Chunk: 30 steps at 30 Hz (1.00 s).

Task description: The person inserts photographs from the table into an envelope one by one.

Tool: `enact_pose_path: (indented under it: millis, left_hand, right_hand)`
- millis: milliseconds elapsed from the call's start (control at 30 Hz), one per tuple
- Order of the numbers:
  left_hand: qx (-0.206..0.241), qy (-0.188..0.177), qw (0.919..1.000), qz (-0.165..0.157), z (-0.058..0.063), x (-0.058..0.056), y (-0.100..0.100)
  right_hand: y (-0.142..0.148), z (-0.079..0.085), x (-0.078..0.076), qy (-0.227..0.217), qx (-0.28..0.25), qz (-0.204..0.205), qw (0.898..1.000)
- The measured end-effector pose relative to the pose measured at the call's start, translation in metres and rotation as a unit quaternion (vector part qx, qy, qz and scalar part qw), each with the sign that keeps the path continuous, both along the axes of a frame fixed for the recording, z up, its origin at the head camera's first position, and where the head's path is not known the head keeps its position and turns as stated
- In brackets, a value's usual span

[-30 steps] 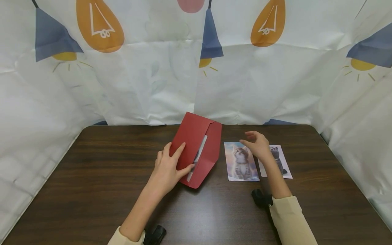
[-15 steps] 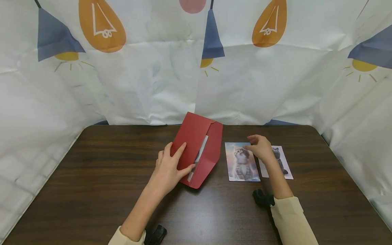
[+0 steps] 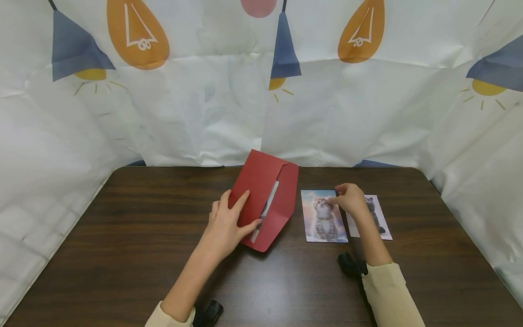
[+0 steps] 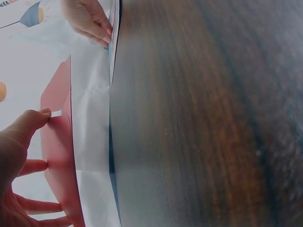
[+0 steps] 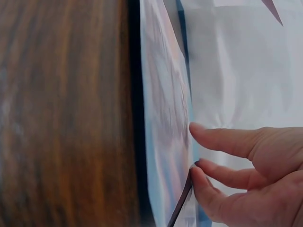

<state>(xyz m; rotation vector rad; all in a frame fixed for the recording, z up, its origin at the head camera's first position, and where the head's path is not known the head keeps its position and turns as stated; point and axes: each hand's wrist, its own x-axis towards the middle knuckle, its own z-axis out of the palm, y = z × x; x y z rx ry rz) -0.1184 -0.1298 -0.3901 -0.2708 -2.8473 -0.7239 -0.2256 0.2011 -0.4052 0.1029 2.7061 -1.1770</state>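
Beyond the fingertips of both hands, a white cloth backdrop [image 3: 184, 118] printed with lamps and bulbs is hung. Below the fingers, a dark wooden table [image 3: 135, 236] is stretched out to either side. Under the fingers of the left hand [image 3: 226, 222] a red envelope [image 3: 261, 175] is held at a slant; judging by the left wrist view, it is raised off the table. These fingers are splayed over its front panel, the thumb set at its mouth, and the envelope seems to be gripped by them, though how firmly cannot be told.

To the right of those fingers, a kitten card [image 3: 323, 227] is laid on the table and touched near its far right corner by the right hand [image 3: 352, 200]. There the fingers are bent, thumb over the picture and fingertips at the edge, with a small gap left between; whether the corner is pinched cannot be told. Partly hidden under the right wrist, a grey cat card [image 3: 377, 215] is laid. Beside the left thumb, only a pale strip [image 3: 269, 201] is shown inside the envelope.

The step in hand is judged to be the taking up of the kitten card. Next, a fingertip worked under its thin edge and a closed pinch seem to be called for.
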Motion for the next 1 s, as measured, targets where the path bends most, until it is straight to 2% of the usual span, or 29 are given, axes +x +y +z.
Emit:
enact_pose_path:
  millis: [533,1000]
  left_hand:
    - [0.001,-0.004,1.0000,0.003,-0.0005,0.0000,0.0012]
    - [-0.001,-0.002,1.0000,0.004,-0.0005,-0.0010,0.0006]
  right_hand:
    - [0.0022,-0.0053,-0.0023,0.026,-0.021,-0.015,0.999]
    - [0.0005,0.0007,-0.0010,0.057,-0.038,-0.010,0.998]
